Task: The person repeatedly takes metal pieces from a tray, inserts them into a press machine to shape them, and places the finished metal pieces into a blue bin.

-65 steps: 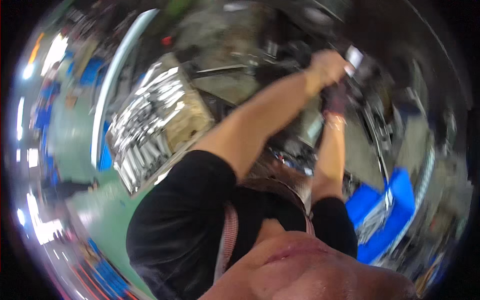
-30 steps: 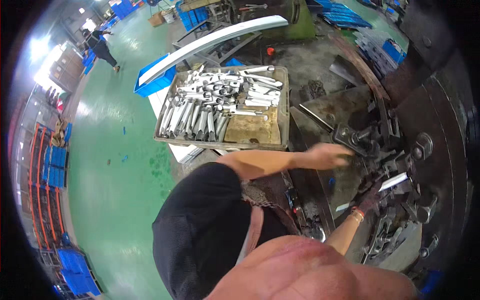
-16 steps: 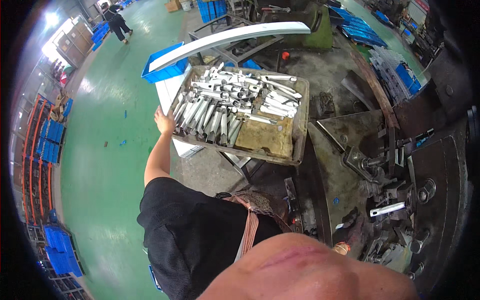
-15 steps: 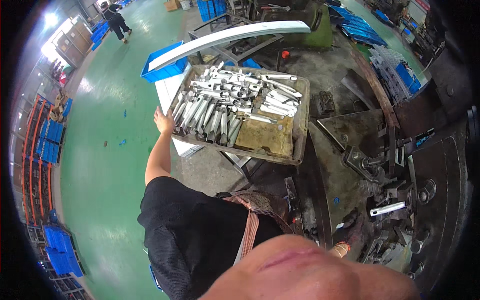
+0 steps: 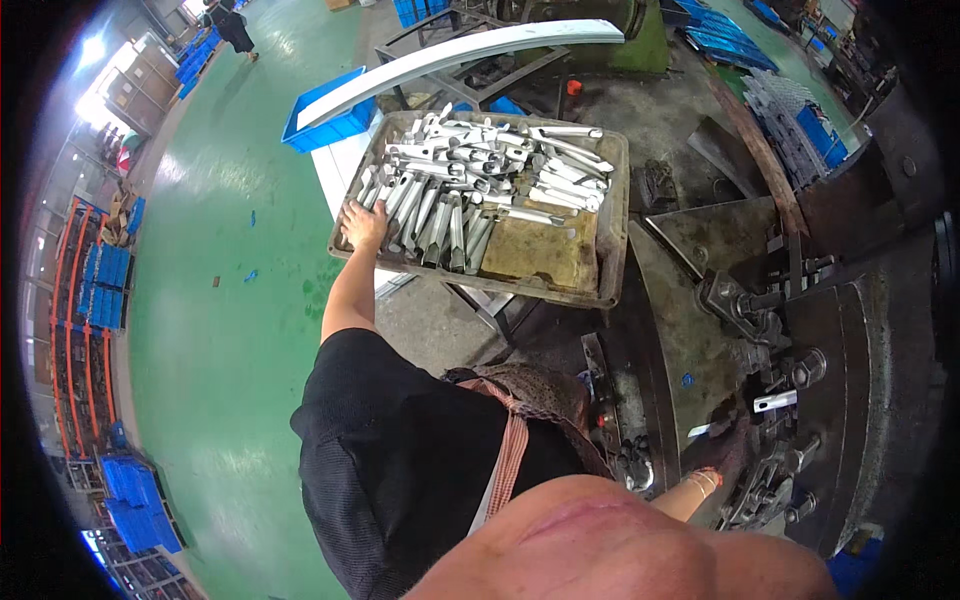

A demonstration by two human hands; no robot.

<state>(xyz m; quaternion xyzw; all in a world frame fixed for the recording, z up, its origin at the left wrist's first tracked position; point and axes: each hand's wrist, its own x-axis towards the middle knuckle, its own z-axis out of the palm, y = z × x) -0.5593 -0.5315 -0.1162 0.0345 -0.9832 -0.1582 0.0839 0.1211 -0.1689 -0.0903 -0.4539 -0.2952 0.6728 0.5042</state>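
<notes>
My left hand [image 5: 362,226] reaches over the left rim of a worn brown tray [image 5: 400,262], its fingers apart on the ends of the nearest metal pieces. Cut silvery metal tubes [image 5: 440,225] with holes and notched ends fill much of that tray, some in rows, others heaped. On the lower right, my right hand [image 5: 728,452] is dark and blurred against the machine, with a banded wrist behind it; its fingers cannot be made out. Just beyond it, a short silvery tube [image 5: 775,401] sits among the machine's clamps and bolts.
A blue bin [image 5: 335,122] stands behind the tray, with a long pale metal strip [image 5: 470,55] lying across it. The dark machine bed [image 5: 700,250] with bolts takes up the right. Orange racking [image 5: 70,330] lines the left, and another person [image 5: 232,28] is far off.
My left hand has moved from outside the tray's left rim onto the tubes inside. My right hand remains by the machine, where less of the silvery tube shows now. The distant person has shifted.
</notes>
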